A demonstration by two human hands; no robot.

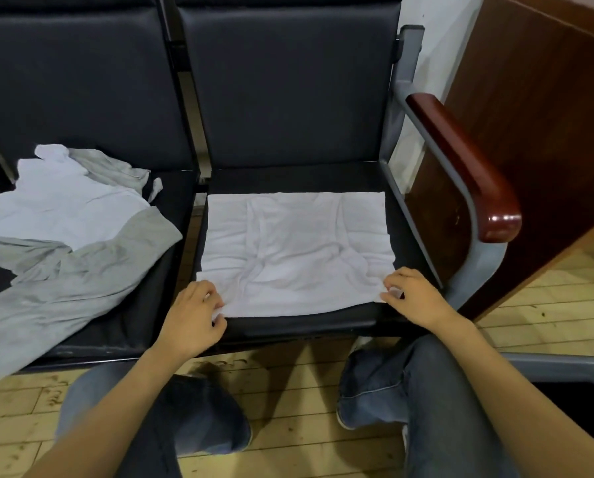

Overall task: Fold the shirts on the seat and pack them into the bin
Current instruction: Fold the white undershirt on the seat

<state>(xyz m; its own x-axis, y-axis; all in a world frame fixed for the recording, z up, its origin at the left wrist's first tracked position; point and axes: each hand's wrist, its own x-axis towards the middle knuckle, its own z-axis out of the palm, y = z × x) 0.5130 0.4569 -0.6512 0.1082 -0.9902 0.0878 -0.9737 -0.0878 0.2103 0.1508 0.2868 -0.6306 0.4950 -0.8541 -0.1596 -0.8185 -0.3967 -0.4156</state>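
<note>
A white shirt (295, 250), partly folded into a rectangle, lies flat on the right black seat (299, 181). My left hand (192, 315) pinches its near left corner. My right hand (412, 294) pinches its near right corner. On the left seat (136, 315) lies a loose heap of a white shirt (64, 201) and a grey shirt (64, 281), the grey one hanging over the front edge. A dark bin with a grey rim (557, 367) shows at the lower right, mostly hidden by my right arm.
A red-brown wooden armrest (468, 167) on a grey metal frame bounds the right seat. Behind it stands a dark wooden panel (537, 132). My knees in jeans (392, 384) are close to the seat front, above a light wooden floor (299, 384).
</note>
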